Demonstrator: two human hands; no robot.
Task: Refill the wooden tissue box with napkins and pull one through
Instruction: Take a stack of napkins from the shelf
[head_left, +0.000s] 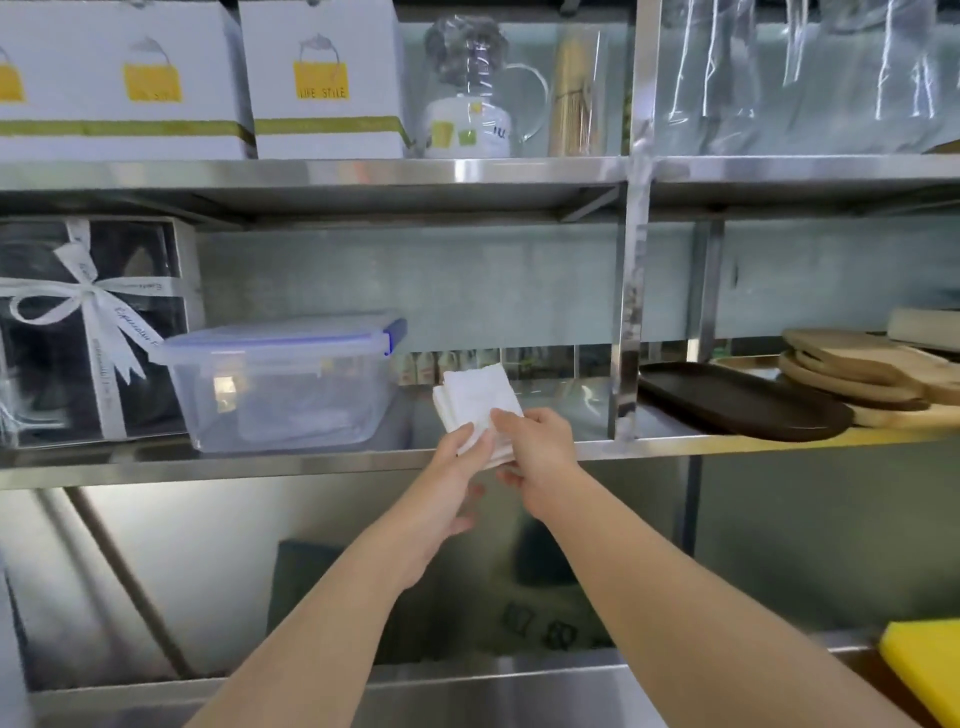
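A small stack of white folded napkins (477, 397) is held up in front of the lower steel shelf (260, 462), near the middle of the view. My left hand (457, 467) grips the stack from below left, thumb on top. My right hand (540, 452) pinches the stack's lower right corner. Both arms reach forward and up from the bottom of the view. No wooden tissue box is in view.
On the lower shelf stand a clear plastic lidded container (283, 379), a ribboned gift box (88, 332), a dark oval tray (743, 400) and stacked wooden boards (862, 369). White boxes (322, 78) and a glass jug (478, 88) fill the upper shelf. A yellow block (930, 660) lies bottom right.
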